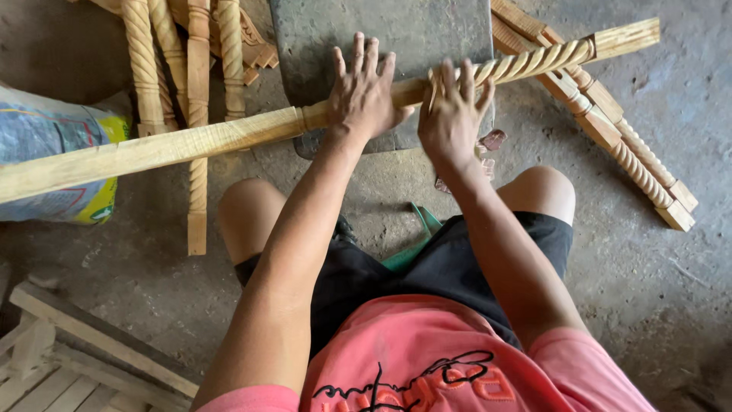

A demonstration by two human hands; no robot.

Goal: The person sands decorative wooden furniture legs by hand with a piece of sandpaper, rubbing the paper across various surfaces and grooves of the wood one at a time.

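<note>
Here the carved wooden post [229, 136] lies crosswise, twisted end upper right.

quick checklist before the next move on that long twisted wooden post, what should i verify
1. Left hand flat on the long post: ok.
2. Right hand on the twisted section: ok.
3. Post resting across the stone slab: ok.
4. Post seated steadily on the slab: cannot tell.
5. Floor beside the far end free: not ok, finished posts lie there.
6. Abrasive under the right palm: cannot tell.
</note>
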